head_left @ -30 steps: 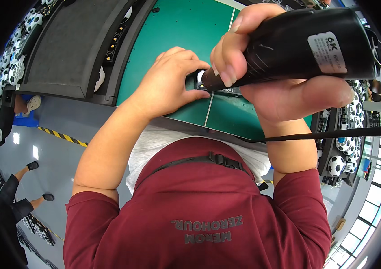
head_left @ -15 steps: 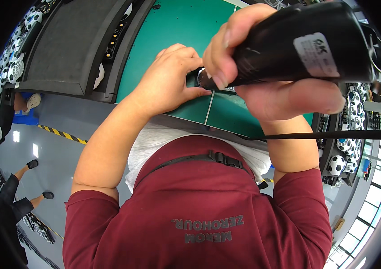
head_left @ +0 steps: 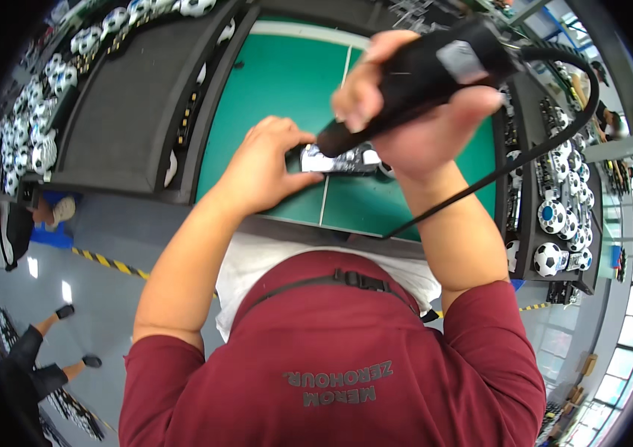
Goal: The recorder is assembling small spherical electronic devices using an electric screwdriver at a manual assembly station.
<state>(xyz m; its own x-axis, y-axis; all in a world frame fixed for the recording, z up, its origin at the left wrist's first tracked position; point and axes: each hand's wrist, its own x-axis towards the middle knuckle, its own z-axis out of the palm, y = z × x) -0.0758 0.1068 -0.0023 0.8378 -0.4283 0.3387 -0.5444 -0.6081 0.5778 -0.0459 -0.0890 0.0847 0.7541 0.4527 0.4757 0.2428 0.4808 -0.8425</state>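
Green mat: the bench (head_left: 272,97) carries a green work surface, and a small silvery, black-and-white patterned workpiece (head_left: 339,160) lies on it, right under both hands.
Left hand: the left hand (head_left: 261,167) steadies the workpiece at its left end, its grip pinching that end between thumb and fingers.
Right hand: the right hand (head_left: 413,112) wraps a black powered driver (head_left: 424,74), fingers pressed tight around the barrel, cable (head_left: 525,149) trailing off to the right.
Tool tip: the dark nose of the driver angles down-left and meets the top of the workpiece; the exact contact point is hidden by the thumb.
Step in hand: by my reading, fastening or working a point on the piece while it is held down.
Next move calls for: keeping the piece flat and still, the nose square on its spot, and the cable free of the wrist.
Since the earlier frame: the driver is tipped steeper, its body raised toward the top of the view; the left hand stays in place on the piece.
Surroundings: trays of black-and-white ball-shaped parts (head_left: 558,216) line the right side, more along the far left.
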